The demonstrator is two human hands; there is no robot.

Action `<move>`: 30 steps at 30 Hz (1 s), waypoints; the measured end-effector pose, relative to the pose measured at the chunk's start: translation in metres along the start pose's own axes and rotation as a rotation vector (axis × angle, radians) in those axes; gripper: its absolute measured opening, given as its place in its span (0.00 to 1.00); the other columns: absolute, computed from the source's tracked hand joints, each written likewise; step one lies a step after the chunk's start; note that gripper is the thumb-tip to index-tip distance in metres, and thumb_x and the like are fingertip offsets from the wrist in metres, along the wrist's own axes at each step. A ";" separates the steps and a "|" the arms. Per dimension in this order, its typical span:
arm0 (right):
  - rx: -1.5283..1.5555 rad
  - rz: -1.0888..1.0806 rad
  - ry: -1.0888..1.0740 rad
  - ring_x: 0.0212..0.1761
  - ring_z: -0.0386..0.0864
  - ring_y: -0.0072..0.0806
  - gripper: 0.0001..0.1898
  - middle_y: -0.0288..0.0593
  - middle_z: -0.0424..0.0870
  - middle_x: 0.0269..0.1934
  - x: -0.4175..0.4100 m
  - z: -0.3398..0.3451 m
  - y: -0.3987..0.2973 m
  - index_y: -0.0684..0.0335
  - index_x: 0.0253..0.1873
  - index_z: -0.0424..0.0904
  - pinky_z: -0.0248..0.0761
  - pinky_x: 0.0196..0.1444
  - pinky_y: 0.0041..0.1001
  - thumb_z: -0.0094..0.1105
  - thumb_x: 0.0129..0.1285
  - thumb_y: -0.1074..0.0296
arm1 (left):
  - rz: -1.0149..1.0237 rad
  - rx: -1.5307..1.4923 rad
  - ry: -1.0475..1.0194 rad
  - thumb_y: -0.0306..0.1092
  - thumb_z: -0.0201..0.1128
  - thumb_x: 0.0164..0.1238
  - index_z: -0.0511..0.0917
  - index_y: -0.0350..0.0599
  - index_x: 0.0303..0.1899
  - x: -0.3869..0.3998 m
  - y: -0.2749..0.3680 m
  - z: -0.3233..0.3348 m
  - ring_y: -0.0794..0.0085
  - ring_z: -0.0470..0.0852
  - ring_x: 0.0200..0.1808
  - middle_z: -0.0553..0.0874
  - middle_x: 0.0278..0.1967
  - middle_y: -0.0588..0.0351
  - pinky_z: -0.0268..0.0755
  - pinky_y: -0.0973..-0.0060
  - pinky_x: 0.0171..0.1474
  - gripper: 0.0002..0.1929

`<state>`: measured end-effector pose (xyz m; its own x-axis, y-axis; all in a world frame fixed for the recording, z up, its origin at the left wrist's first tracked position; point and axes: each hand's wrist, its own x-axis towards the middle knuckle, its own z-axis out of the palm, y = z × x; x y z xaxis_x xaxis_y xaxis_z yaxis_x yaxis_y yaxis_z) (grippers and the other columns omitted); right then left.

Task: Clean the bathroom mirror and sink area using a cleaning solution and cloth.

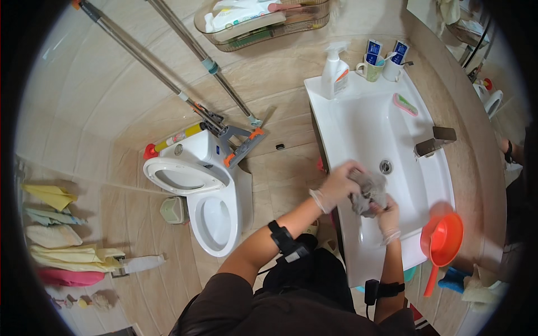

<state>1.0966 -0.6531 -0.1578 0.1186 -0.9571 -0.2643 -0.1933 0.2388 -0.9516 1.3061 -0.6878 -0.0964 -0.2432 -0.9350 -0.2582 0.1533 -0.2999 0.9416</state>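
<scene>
A crumpled grey cloth (368,194) is held between my two hands over the near side of the white washbasin (370,122). My left hand (339,185), in a thin translucent glove, grips the cloth's left edge. On its lower right, my right hand (387,214), gloved the same way, has its fingers on the cloth. The metal drain (386,167) lies just beyond the cloth, and the dark faucet (435,142) stands at the basin's right side. Folds of the cloth hide some fingertips.
A white spray bottle (335,73), two mugs (372,69) with toothpaste tubes and a green-pink sponge (405,104) sit on the basin's rim. An orange dipper (441,239) is at its lower right corner. The toilet (214,222) and long-handled mops (243,147) stand left.
</scene>
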 end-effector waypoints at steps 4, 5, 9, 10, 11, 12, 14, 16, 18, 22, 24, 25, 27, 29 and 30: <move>0.368 -0.138 0.421 0.39 0.76 0.20 0.13 0.36 0.81 0.40 0.014 -0.025 -0.003 0.68 0.48 0.76 0.69 0.44 0.21 0.62 0.57 0.76 | 0.112 0.009 0.287 0.13 0.59 0.40 0.76 0.39 0.39 0.027 -0.014 -0.074 0.75 0.78 0.42 0.81 0.39 0.57 0.71 0.80 0.47 0.19; 0.362 -0.134 0.444 0.39 0.76 0.20 0.13 0.36 0.81 0.40 0.009 -0.024 -0.011 0.68 0.48 0.76 0.69 0.44 0.21 0.62 0.57 0.76 | 0.154 0.109 0.278 0.13 0.59 0.41 0.75 0.39 0.40 0.034 -0.019 -0.086 0.75 0.78 0.41 0.82 0.38 0.57 0.72 0.78 0.44 0.19; 0.550 -0.017 0.354 0.34 0.75 0.19 0.13 0.35 0.81 0.35 -0.018 -0.016 -0.030 0.67 0.47 0.77 0.68 0.37 0.19 0.64 0.57 0.71 | 0.258 0.278 0.454 0.17 0.60 0.45 0.74 0.38 0.40 0.083 -0.038 -0.136 0.72 0.79 0.37 0.81 0.37 0.52 0.74 0.76 0.40 0.16; 0.449 0.004 0.265 0.33 0.74 0.18 0.14 0.35 0.80 0.34 -0.029 -0.020 -0.027 0.66 0.46 0.77 0.67 0.35 0.18 0.65 0.57 0.68 | 0.238 0.437 0.482 0.19 0.62 0.45 0.74 0.37 0.42 0.099 -0.025 -0.132 0.70 0.80 0.38 0.81 0.37 0.52 0.74 0.76 0.42 0.18; 0.447 0.013 0.296 0.33 0.74 0.18 0.14 0.35 0.80 0.34 -0.037 -0.025 -0.025 0.66 0.46 0.77 0.67 0.35 0.18 0.65 0.57 0.68 | 0.224 0.602 0.511 0.21 0.65 0.44 0.73 0.37 0.44 0.113 -0.002 -0.127 0.68 0.80 0.39 0.81 0.37 0.52 0.74 0.75 0.43 0.20; 0.270 0.167 0.069 0.32 0.74 0.18 0.13 0.35 0.81 0.33 -0.043 -0.028 -0.026 0.66 0.45 0.79 0.68 0.36 0.20 0.65 0.57 0.67 | 0.264 0.680 0.561 0.23 0.67 0.43 0.72 0.36 0.48 0.127 0.019 -0.126 0.66 0.80 0.41 0.81 0.40 0.50 0.73 0.73 0.47 0.24; 0.098 0.342 -0.124 0.32 0.75 0.19 0.12 0.36 0.82 0.32 -0.060 -0.034 -0.016 0.66 0.44 0.80 0.69 0.36 0.22 0.64 0.57 0.66 | 0.302 0.648 0.534 0.26 0.71 0.42 0.68 0.34 0.53 0.153 0.065 -0.116 0.61 0.78 0.47 0.80 0.45 0.48 0.70 0.70 0.53 0.32; -0.260 0.401 -0.283 0.27 0.76 0.22 0.15 0.37 0.82 0.28 -0.068 -0.033 0.001 0.63 0.41 0.81 0.69 0.29 0.25 0.66 0.54 0.57 | 0.421 0.633 0.595 0.31 0.74 0.41 0.65 0.33 0.57 0.199 0.091 -0.144 0.59 0.77 0.51 0.78 0.50 0.45 0.69 0.69 0.56 0.38; -0.428 0.266 -0.219 0.27 0.78 0.27 0.15 0.39 0.82 0.28 -0.091 -0.029 0.039 0.62 0.39 0.81 0.69 0.28 0.28 0.67 0.52 0.58 | 0.527 0.689 0.596 0.36 0.76 0.41 0.68 0.34 0.56 0.243 0.097 -0.170 0.61 0.79 0.50 0.79 0.50 0.45 0.70 0.70 0.54 0.38; -0.782 -0.089 0.115 0.28 0.79 0.40 0.13 0.45 0.80 0.28 -0.120 -0.010 0.070 0.57 0.35 0.80 0.70 0.29 0.35 0.69 0.44 0.60 | 0.206 0.798 0.372 0.40 0.71 0.52 0.78 0.38 0.49 0.274 0.112 -0.161 0.71 0.81 0.43 0.84 0.42 0.51 0.71 0.74 0.49 0.24; -0.842 -0.123 0.167 0.28 0.78 0.42 0.13 0.43 0.78 0.28 -0.134 -0.005 0.089 0.58 0.32 0.78 0.70 0.30 0.37 0.69 0.41 0.61 | 0.362 0.796 0.389 0.40 0.69 0.54 0.80 0.40 0.46 0.266 0.102 -0.136 0.74 0.81 0.42 0.85 0.40 0.54 0.71 0.75 0.47 0.19; -0.907 -0.194 0.213 0.29 0.77 0.43 0.13 0.41 0.76 0.27 -0.139 -0.003 0.099 0.58 0.30 0.77 0.70 0.30 0.38 0.68 0.38 0.62 | 0.540 0.785 0.434 0.39 0.67 0.57 0.82 0.42 0.42 0.259 0.097 -0.124 0.76 0.81 0.40 0.86 0.37 0.57 0.71 0.76 0.46 0.15; -0.950 -0.277 0.254 0.26 0.76 0.41 0.15 0.41 0.75 0.28 -0.138 -0.001 0.108 0.57 0.30 0.77 0.69 0.28 0.36 0.68 0.34 0.62 | 0.514 0.771 0.418 0.39 0.65 0.58 0.82 0.40 0.43 0.233 0.086 -0.106 0.76 0.81 0.40 0.85 0.36 0.56 0.71 0.75 0.45 0.15; -0.931 -0.360 0.259 0.27 0.76 0.40 0.15 0.41 0.75 0.28 -0.137 -0.002 0.109 0.58 0.32 0.77 0.69 0.28 0.37 0.68 0.36 0.62 | 0.452 0.716 0.402 0.38 0.66 0.57 0.81 0.37 0.46 0.199 0.079 -0.099 0.69 0.83 0.43 0.85 0.44 0.52 0.71 0.74 0.49 0.18; -0.930 -0.349 0.271 0.27 0.76 0.40 0.15 0.41 0.75 0.28 -0.135 -0.003 0.109 0.58 0.32 0.77 0.69 0.28 0.37 0.68 0.36 0.62 | 0.534 0.649 0.350 0.35 0.64 0.58 0.78 0.36 0.50 0.179 0.074 -0.091 0.71 0.82 0.43 0.84 0.47 0.53 0.71 0.75 0.48 0.19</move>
<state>1.0569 -0.4982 -0.2258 0.1108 -0.9813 0.1574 -0.8814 -0.1702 -0.4406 1.3607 -0.8945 -0.0929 0.0267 -0.9549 0.2958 -0.4331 0.2557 0.8643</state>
